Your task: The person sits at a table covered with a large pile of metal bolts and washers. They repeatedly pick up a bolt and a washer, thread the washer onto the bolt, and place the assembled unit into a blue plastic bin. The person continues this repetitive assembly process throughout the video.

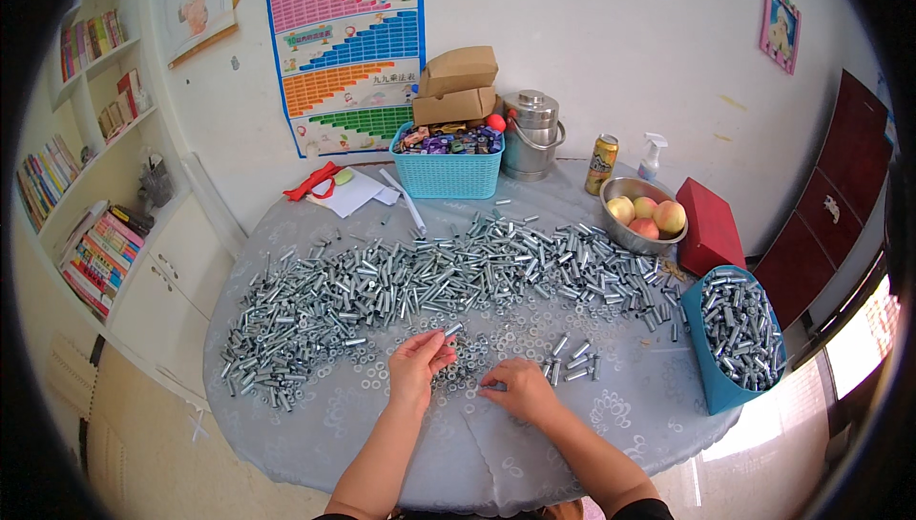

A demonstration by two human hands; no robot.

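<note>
My left hand pinches a short silvery metal anchor bolt between thumb and fingertips, its end pointing up and to the right. To the right, my right hand is low over the table with thumb and fingers together; what they hold, if anything, is too small to make out. Loose washers and nuts lie scattered between and beyond both hands. Behind them stretches a wide heap of similar metal bolts and sleeves. Several separate bolts lie just right of my right hand.
A blue bin full of metal pieces stands at the right table edge. Farther back are a steel bowl of fruit, a red box, a can, a spray bottle, a steel pot and a turquoise basket.
</note>
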